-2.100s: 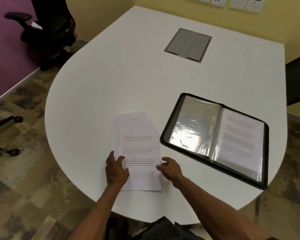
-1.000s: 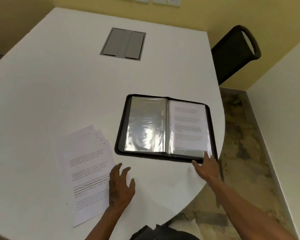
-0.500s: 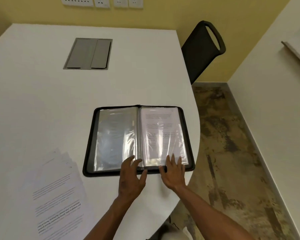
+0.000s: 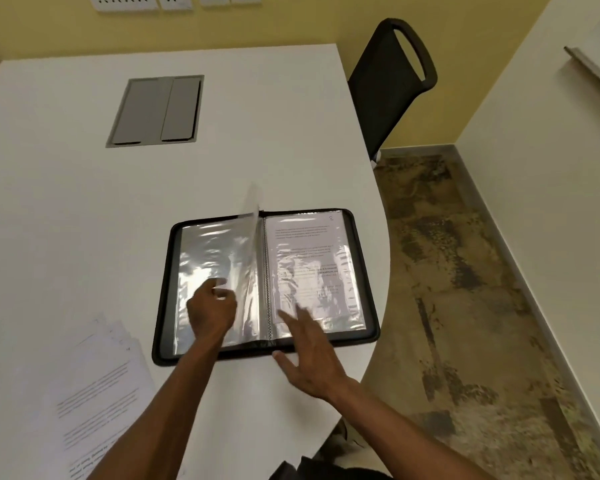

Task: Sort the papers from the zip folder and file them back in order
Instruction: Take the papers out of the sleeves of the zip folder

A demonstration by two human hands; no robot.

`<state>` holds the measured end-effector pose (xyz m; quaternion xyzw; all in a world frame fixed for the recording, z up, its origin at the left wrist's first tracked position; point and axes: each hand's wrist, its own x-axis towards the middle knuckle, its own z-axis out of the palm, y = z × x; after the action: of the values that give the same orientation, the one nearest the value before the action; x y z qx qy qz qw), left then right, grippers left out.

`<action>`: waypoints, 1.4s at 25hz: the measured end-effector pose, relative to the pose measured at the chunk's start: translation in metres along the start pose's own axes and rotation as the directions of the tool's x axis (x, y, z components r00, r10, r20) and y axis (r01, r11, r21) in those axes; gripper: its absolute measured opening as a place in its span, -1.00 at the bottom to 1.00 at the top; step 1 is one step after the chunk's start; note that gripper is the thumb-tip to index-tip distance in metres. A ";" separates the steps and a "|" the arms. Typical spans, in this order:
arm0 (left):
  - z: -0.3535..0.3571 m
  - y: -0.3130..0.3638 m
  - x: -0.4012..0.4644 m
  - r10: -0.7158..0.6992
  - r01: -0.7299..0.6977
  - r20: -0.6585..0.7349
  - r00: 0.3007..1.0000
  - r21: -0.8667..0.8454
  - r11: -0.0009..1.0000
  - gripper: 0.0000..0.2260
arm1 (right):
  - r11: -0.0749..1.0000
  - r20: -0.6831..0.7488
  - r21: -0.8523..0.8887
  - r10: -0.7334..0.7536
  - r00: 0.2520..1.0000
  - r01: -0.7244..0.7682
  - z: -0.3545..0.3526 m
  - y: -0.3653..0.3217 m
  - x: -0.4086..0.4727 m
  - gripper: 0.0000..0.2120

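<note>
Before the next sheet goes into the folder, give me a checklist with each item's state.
1. Zip folder lies open and flat on the table: ok.
2. Left hand has hold of a clear sleeve and is turning it over: ok.
3. Right hand is free to fetch a sheet, fingers spread over the folder's near edge, holding nothing: ok.
4. Loose papers within reach, fanned at the near left of the table: ok.
5. Right-hand pocket is empty: not ok, a printed page already sits in it.
6. Loose papers are sorted in order: cannot tell, the text is too blurred.
</note>
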<state>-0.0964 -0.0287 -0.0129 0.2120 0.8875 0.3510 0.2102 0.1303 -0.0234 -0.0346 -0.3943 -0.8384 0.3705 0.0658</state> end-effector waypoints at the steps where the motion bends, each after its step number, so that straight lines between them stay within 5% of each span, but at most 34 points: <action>1: -0.007 -0.009 0.008 -0.024 0.024 -0.027 0.999 -0.011 1.000 -0.77 | 0.982 -0.009 -0.082 0.168 0.986 -0.168 -0.003 0.013 0.002 -0.24; 3: -0.021 -0.022 0.016 -0.084 0.081 -0.068 0.994 -0.038 0.996 -0.73 | 0.873 0.063 -0.239 0.450 0.891 -0.425 -0.011 0.034 0.004 -0.18; 6: -0.030 -0.033 0.011 -0.103 0.108 -0.107 0.989 0.048 0.993 -0.51 | 0.806 0.171 -0.349 0.556 0.813 -0.477 -0.011 0.048 0.006 -0.19; 9: -0.017 -0.041 -0.002 0.068 -0.038 -0.113 0.991 0.247 0.968 -0.34 | 0.823 0.155 -0.336 0.529 0.835 -0.459 -0.003 0.046 0.008 -0.24; 13: 0.023 -0.032 -0.034 0.388 -0.412 0.155 0.909 0.189 0.891 -0.63 | 0.884 0.004 -0.173 0.442 0.897 -0.434 -0.002 0.038 0.008 -0.30; 17: 0.063 -0.018 -0.063 0.491 -0.608 0.438 0.753 0.176 0.774 -0.53 | 0.929 -0.112 0.145 0.357 0.928 -0.340 -0.005 0.033 0.002 -0.34; 21: 0.083 -0.001 -0.073 0.522 -0.652 0.433 0.735 0.240 0.719 -0.70 | 0.962 -0.217 0.177 0.243 0.945 -0.206 -0.002 0.038 -0.012 -0.33; 24: 0.082 0.004 -0.068 0.535 -0.669 0.430 0.728 0.273 0.691 -0.85 | 0.984 -0.308 0.028 0.177 0.935 -0.178 0.000 0.040 -0.027 -0.28; 26: 0.079 0.003 -0.065 0.546 -0.669 0.419 0.726 0.245 0.701 -0.87 | 0.976 -0.402 -0.196 0.009 0.916 -0.095 0.003 0.033 -0.036 -0.30; 29: 0.073 0.000 -0.067 0.587 -0.674 0.368 0.721 0.172 0.718 -0.91 | 0.951 -0.258 -0.300 -0.161 0.953 0.080 0.027 0.030 -0.040 -0.45; 32: 0.066 0.003 -0.072 0.604 -0.667 0.324 0.728 0.132 0.734 -0.93 | 0.913 -0.132 -0.408 -0.090 0.987 0.029 0.033 0.037 -0.023 -0.34; 35: 0.062 0.005 -0.075 0.581 -0.647 0.326 0.746 0.147 0.748 -0.92 | 0.741 -0.041 -0.670 -0.079 0.996 0.031 0.029 0.053 0.006 -0.40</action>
<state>-0.0015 -0.0315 -0.0339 0.5629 0.7683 0.2549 0.1673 0.1473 -0.0138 -0.0922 -0.3788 -0.9241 0.0299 -0.0410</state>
